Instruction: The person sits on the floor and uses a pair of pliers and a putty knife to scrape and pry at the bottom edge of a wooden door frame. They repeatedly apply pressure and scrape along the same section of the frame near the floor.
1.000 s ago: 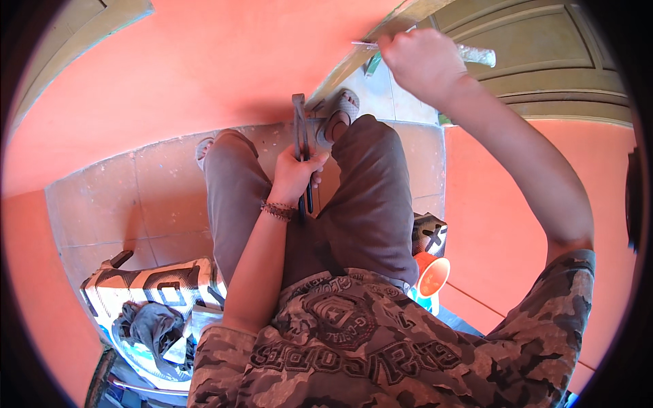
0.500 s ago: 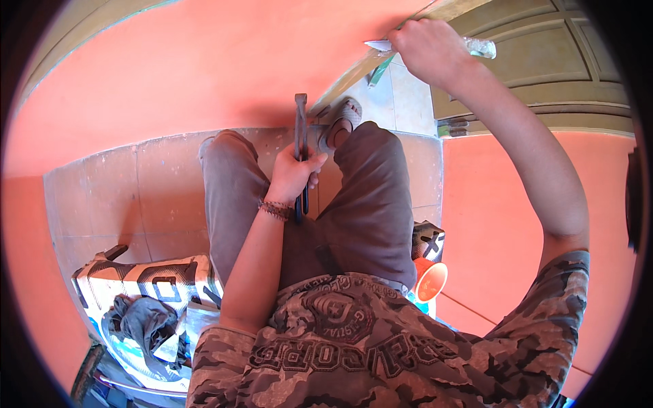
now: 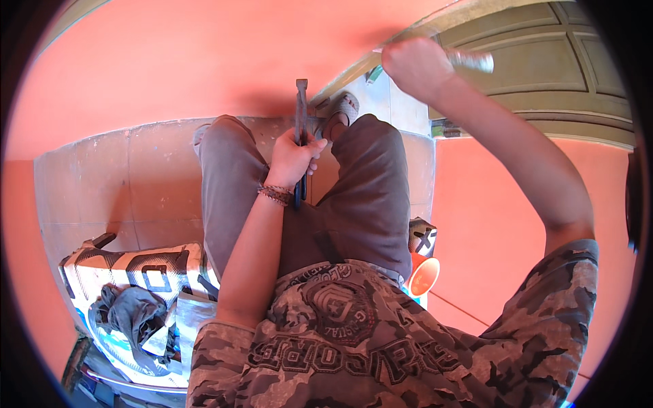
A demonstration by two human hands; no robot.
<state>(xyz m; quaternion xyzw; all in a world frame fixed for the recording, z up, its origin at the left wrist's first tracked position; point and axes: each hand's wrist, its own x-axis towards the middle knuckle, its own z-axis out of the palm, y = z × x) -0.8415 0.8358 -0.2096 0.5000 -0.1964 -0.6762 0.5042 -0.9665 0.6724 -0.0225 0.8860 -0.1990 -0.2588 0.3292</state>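
Observation:
My right hand (image 3: 416, 64), blurred by motion, is closed around a knife (image 3: 473, 61) beside the edge of the coral wall (image 3: 204, 61). The pale, shiny handle end sticks out on the right of the fist; most of the blade is hidden, with only a bit of its tip near the wooden frame (image 3: 435, 20). Between my knees, my left hand (image 3: 294, 160) is closed on long-handled pincers (image 3: 301, 102). Their small metal head points up toward the wall, and two dark handles come out below the palm.
A brown panelled door (image 3: 524, 61) stands at the far right. Behind me on the left, a dark cloth (image 3: 136, 313) lies on a patterned sack (image 3: 160, 262). An orange cup-shaped container (image 3: 424, 275) sits by my right hip. Tiled floor (image 3: 81, 183) runs along the wall.
My right hand has shifted a little left and down with the knife, and less of the blade shows. My left hand holds the pincers as before; the whole view has shifted slightly.

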